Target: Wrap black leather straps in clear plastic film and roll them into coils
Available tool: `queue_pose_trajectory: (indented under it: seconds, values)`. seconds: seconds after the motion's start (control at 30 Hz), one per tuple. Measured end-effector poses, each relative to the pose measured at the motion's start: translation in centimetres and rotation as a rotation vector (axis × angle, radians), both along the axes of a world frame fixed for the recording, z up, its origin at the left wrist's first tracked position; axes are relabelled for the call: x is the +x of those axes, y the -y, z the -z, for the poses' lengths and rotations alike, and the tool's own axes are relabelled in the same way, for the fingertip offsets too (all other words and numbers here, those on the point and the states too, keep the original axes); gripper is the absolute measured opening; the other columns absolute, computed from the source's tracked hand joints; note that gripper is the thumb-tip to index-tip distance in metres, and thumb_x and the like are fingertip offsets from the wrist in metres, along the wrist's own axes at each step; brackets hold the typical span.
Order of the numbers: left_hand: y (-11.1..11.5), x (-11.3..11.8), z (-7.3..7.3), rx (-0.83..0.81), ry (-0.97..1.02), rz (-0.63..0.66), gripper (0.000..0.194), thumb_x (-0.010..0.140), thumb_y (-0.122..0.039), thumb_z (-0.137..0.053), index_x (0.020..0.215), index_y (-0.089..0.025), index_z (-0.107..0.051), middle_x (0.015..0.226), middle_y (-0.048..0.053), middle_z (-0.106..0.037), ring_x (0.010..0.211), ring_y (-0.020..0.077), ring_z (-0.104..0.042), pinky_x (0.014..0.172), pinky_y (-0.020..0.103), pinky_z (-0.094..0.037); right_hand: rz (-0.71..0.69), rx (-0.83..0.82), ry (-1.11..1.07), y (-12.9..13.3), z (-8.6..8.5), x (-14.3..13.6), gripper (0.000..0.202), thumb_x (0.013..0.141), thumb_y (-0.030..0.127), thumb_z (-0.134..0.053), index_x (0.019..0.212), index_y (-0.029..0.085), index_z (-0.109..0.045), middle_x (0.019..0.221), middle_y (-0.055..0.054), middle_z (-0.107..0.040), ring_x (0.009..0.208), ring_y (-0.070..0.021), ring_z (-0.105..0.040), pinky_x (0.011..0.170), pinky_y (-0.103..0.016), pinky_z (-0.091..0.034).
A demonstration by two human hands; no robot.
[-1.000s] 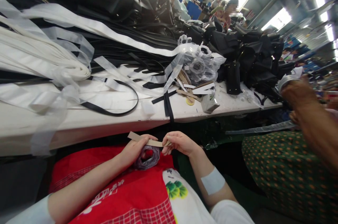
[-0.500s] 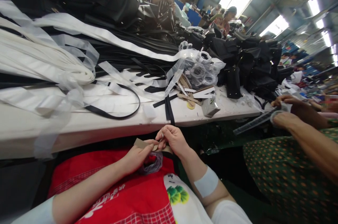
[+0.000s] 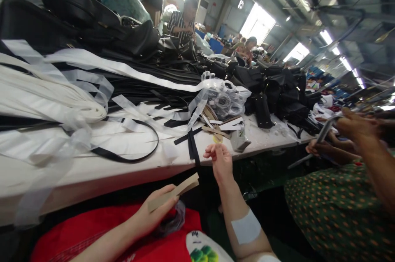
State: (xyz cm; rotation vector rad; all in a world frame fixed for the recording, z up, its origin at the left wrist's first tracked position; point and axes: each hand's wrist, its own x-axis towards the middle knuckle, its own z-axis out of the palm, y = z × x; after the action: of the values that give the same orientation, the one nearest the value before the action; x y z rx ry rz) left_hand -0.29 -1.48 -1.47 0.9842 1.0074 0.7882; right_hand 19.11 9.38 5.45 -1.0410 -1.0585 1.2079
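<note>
My left hand (image 3: 160, 206) is closed around a beige strip (image 3: 188, 184), folded lengthwise or doubled, whose free end points up and right. Beneath that hand, a coil of clear plastic strip (image 3: 174, 221) rests against the red apron (image 3: 101, 225). My right hand (image 3: 219, 161) is raised by the table's front edge, apart from the left, its thumb and fingers pressed together. Whatever it may pinch is too small to make out. Just beyond it lie a small pile of beige and white strips (image 3: 216, 124) and a yellow round piece (image 3: 217, 139).
Black straps (image 3: 194, 147) hang over the edge of the white table (image 3: 123, 175). Bundled white strips (image 3: 46, 93) lie left, coiled clear plastic (image 3: 224, 99) mid-table, and black bags (image 3: 271, 93) behind. At right, a co-worker in a green dotted garment (image 3: 333, 204) handles a strip.
My right hand has parted from the left and moved up and forward towards the table edge. My left hand keeps the beige strip, now more exposed. The view has tilted upward.
</note>
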Motion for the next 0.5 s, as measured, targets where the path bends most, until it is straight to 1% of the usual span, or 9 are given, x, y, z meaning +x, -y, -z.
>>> queue_pose_trajectory:
  seconds: [0.03,0.07,0.13,0.2,0.23,0.3,0.37,0.43,0.5]
  values:
    - [0.0,0.1,0.1,-0.005,0.013,0.0,0.038,0.079,-0.056,-0.061,0.094,-0.02,-0.062,0.064,-0.002,-0.056,0.055,0.0133,-0.047,0.049,0.023,-0.038,-0.057,-0.007,0.069,-0.2,-0.3,0.5,0.039,0.087,0.052,-0.058,0.068,0.018,-0.056,0.07,-0.001,-0.062,0.054,-0.0097,-0.056,0.057,-0.023,-0.046]
    - [0.0,0.1,0.2,-0.009,0.03,0.003,0.039,0.079,-0.056,-0.061,0.093,-0.02,-0.061,0.063,-0.003,-0.054,0.054,0.0125,-0.045,0.048,0.023,-0.037,-0.155,-0.026,0.156,-0.1,-0.5,0.8,0.037,0.088,0.051,-0.057,0.072,0.018,-0.06,0.071,-0.001,-0.062,0.057,-0.0103,-0.056,0.058,-0.024,-0.046]
    - [-0.1,0.3,0.5,-0.025,0.069,0.002,0.039,0.08,-0.056,-0.061,0.094,-0.019,-0.059,0.06,-0.004,-0.05,0.052,0.0108,-0.041,0.045,0.021,-0.032,-0.409,-0.042,0.36,0.5,-0.5,1.1,0.03,0.085,0.046,-0.063,0.09,0.017,-0.067,0.081,-0.003,-0.065,0.069,-0.0132,-0.059,0.067,-0.026,-0.047]
    - [-0.3,0.3,0.8,-0.045,0.104,-0.006,0.04,0.081,-0.055,-0.061,0.096,-0.019,-0.057,0.058,-0.006,-0.047,0.05,0.0097,-0.039,0.044,0.021,-0.028,-0.623,0.002,0.539,1.3,-0.3,1.0,0.04,0.077,0.04,-0.073,0.11,0.019,-0.067,0.096,-0.005,-0.067,0.084,-0.0169,-0.061,0.077,-0.028,-0.048]
    - [-0.3,0.3,1.0,-0.054,0.115,-0.014,0.04,0.081,-0.055,-0.061,0.097,-0.018,-0.057,0.058,-0.006,-0.047,0.05,0.0095,-0.038,0.044,0.021,-0.028,-0.674,0.028,0.599,1.6,-0.1,0.8,0.044,0.074,0.037,-0.076,0.113,0.02,-0.067,0.1,-0.005,-0.067,0.087,-0.0178,-0.061,0.078,-0.028,-0.047]
    - [-0.4,0.2,1.3,-0.071,0.117,-0.018,0.041,0.081,-0.055,-0.061,0.098,-0.018,-0.057,0.059,-0.006,-0.047,0.051,0.0095,-0.039,0.046,0.021,-0.03,-0.67,0.046,0.668,2.1,0.2,0.6,0.031,0.075,0.033,-0.075,0.104,0.02,-0.072,0.093,-0.004,-0.07,0.08,-0.0169,-0.061,0.073,-0.027,-0.047]
    - [-0.4,0.2,1.4,-0.079,0.103,-0.013,0.042,0.081,-0.055,-0.06,0.098,-0.018,-0.057,0.06,-0.006,-0.047,0.052,0.0098,-0.04,0.047,0.021,-0.032,-0.604,0.033,0.681,2.4,0.3,0.3,0.013,0.08,0.029,-0.069,0.087,0.02,-0.076,0.08,-0.003,-0.07,0.07,-0.0154,-0.06,0.066,-0.026,-0.046]
    - [-0.5,0.3,1.5,-0.08,0.079,-0.02,0.044,0.079,-0.057,-0.061,0.098,-0.017,-0.057,0.06,-0.006,-0.047,0.052,0.0102,-0.041,0.048,0.021,-0.034,-0.572,0.038,0.658,2.4,0.2,0.1,0.012,0.082,0.027,-0.067,0.081,0.02,-0.076,0.075,-0.003,-0.071,0.068,-0.0159,-0.061,0.065,-0.027,-0.046]
    - [-0.6,0.4,1.4,-0.092,0.053,-0.063,0.047,0.076,-0.059,-0.063,0.098,-0.018,-0.057,0.061,-0.006,-0.047,0.053,0.0106,-0.041,0.048,0.022,-0.035,-0.53,0.062,0.615,2.1,0.2,0.2,0.011,0.081,0.028,-0.069,0.082,0.02,-0.077,0.078,-0.004,-0.072,0.071,-0.0174,-0.063,0.068,-0.029,-0.048]
